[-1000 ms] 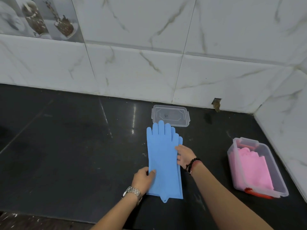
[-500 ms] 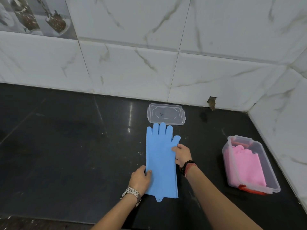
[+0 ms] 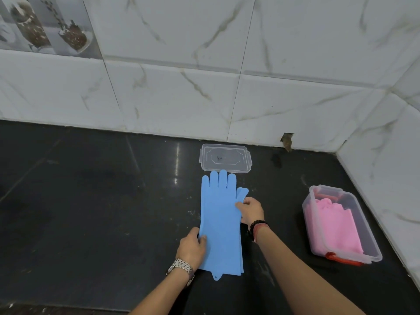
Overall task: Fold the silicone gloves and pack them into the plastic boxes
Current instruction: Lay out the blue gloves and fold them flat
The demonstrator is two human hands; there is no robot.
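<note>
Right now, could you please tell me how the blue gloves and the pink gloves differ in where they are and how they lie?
The blue gloves lie stretched flat on the black counter; the pink gloves are already folded. The blue gloves are outside any box, just before a clear lid; the pink gloves sit inside the clear plastic box. The left hand and right hand hold the blue gloves' edges; nothing touches the pink gloves. Both look like soft silicone.

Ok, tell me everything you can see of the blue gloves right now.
The blue gloves look like matte silicone, stacked flat and unfolded on the black counter, fingers pointing at the wall, hanging tab at the near cuff. The left hand grips their left edge; the right hand pinches the right edge near the thumbs.
</note>
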